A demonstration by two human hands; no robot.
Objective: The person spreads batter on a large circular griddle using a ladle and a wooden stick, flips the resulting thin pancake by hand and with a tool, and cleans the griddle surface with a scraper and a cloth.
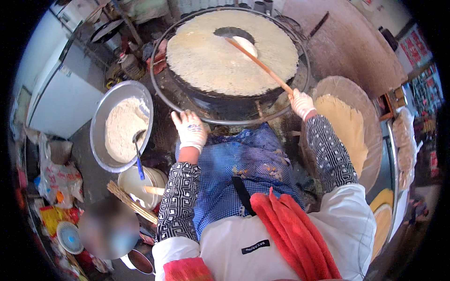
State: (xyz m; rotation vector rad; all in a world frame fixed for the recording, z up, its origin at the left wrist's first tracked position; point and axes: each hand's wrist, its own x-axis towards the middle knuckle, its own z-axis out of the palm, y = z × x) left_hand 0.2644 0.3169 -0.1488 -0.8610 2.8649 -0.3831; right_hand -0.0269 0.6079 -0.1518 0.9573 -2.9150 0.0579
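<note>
Beneath the fingertips of the left hand (191, 132), a grey metal ring (234, 122); gloved thumb stands apart from the fingers, but cannot tell whether they curl under the metal. Right hand (303, 104), also gloved: closed around a wooden stick (265, 70), near end hidden by hand and cuff. Beside the right hand, a wide basin (372, 126) of tan paste (344, 129), partly covered by the right sleeve (330, 150). Just beyond both hands, inside the ring: round griddle (218, 101), black side showing, top mostly under a pale layer (201, 61). Stick slants up-left from the right hand across a white rounded piece (248, 47) near a dark gap in the layer; any join is hard to make out. Left of the left hand, a steel bowl (100, 131) of pale flour-like matter (122, 124); a ladle (139, 159) with a blue handle dips in, scoop partly buried. Farthest right, shelves (426, 89), contents blurred, cut by the fisheye rim.
</note>
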